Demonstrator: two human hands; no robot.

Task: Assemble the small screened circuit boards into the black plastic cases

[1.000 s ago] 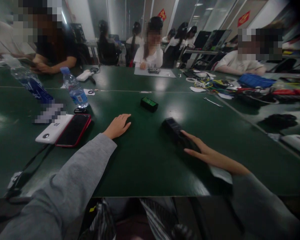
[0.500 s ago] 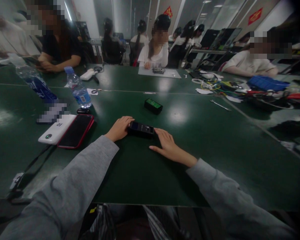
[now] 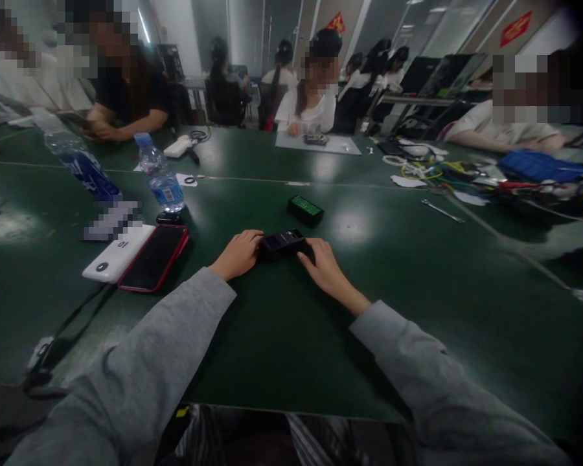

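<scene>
A small black device [image 3: 282, 241] with a dark screen lies on the green table [image 3: 291, 336] in front of me. My left hand [image 3: 238, 254] grips its left end with curled fingers. My right hand [image 3: 320, 262] holds its right end, fingers closed over it. Both sleeves are grey. A second small black block with a green top [image 3: 305, 210] sits just beyond the device, untouched.
To the left lie a red-cased phone [image 3: 154, 257], a white power bank [image 3: 118, 252] with a cable, and two water bottles [image 3: 161, 175]. Tools, cables and a blue tray [image 3: 539, 166] clutter the right. Several people sit across the table.
My right hand slid the black device from the right to the middle, where my left hand met it. Both hands now hold it, its front edge slightly raised.
</scene>
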